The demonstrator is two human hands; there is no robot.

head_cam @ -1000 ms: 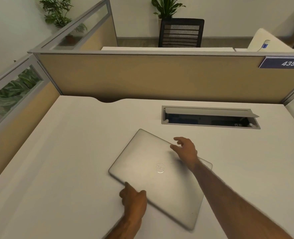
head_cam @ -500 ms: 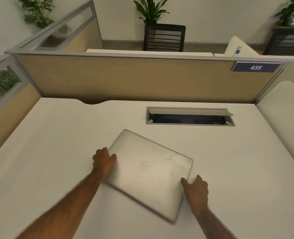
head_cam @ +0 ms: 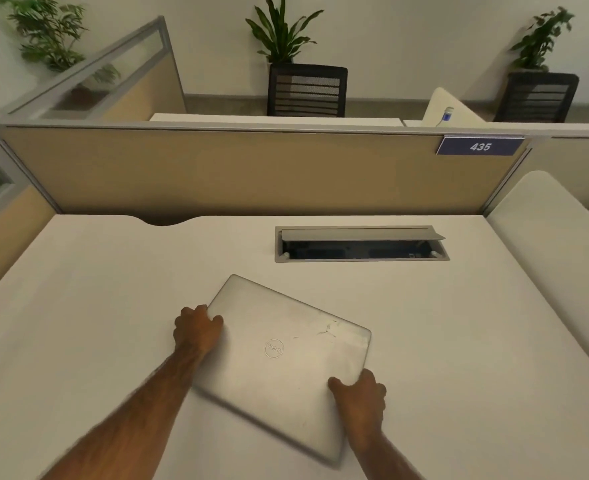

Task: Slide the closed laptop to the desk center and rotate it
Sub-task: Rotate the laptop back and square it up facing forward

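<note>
Both hands have shifted: left hand (head_cam: 198,329) now grips the laptop (head_cam: 282,362) edge, right hand (head_cam: 362,398) clamps the opposite one. Pivot flat, even pressure.

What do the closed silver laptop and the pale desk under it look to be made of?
The closed silver laptop looks like brushed metal, probably aluminium: dull sheen, scuffed lid. The pale desk looks like matte laminate, with a flat, even, grainless surface, though that is uncertain.
</note>
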